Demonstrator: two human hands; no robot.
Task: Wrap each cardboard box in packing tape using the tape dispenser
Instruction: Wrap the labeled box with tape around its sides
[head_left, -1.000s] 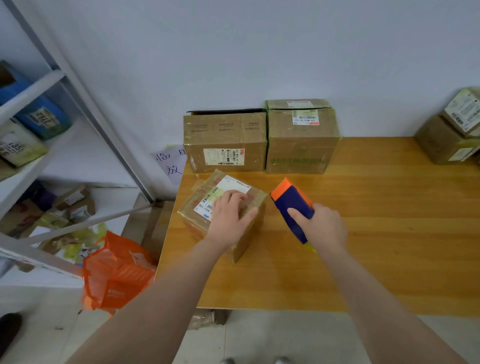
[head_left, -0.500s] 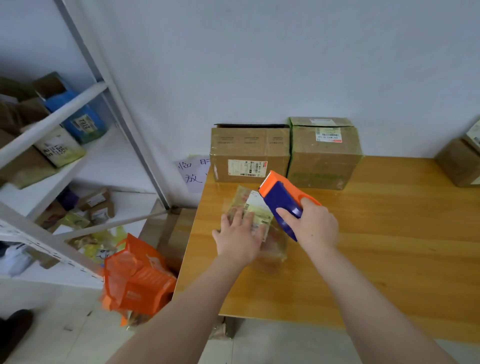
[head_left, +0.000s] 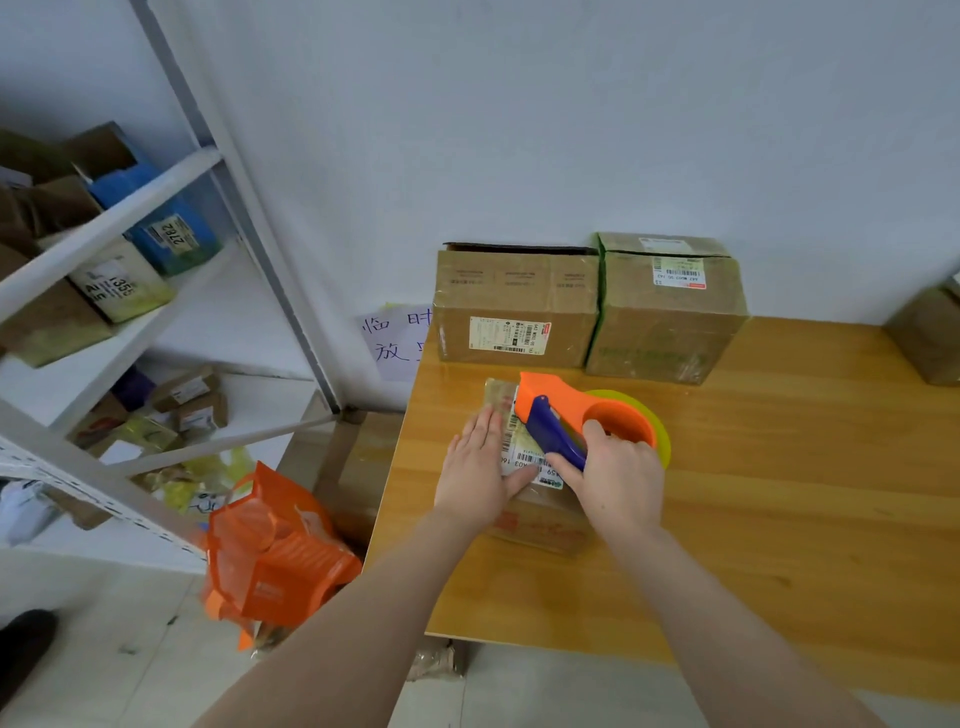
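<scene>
My left hand (head_left: 480, 467) lies flat, fingers straight, on the small cardboard box (head_left: 540, 525) near the surface's (head_left: 779, 519) left edge. My right hand (head_left: 615, 475) grips the tape dispenser (head_left: 558, 415), its front end over the box's far end.

the table (head_left: 779, 519) is carrying a small box (head_left: 540, 522) under the left hand (head_left: 480, 475), two boxes (head_left: 514, 306) (head_left: 670, 317) beyond, another box (head_left: 930, 338) right of the right hand (head_left: 618, 478).

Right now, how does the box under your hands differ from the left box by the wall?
The small box lies flat under the left hand, label on top; the left wall box is larger, untouched, label on its front. Both are brown cardboard with barcode labels.
</scene>
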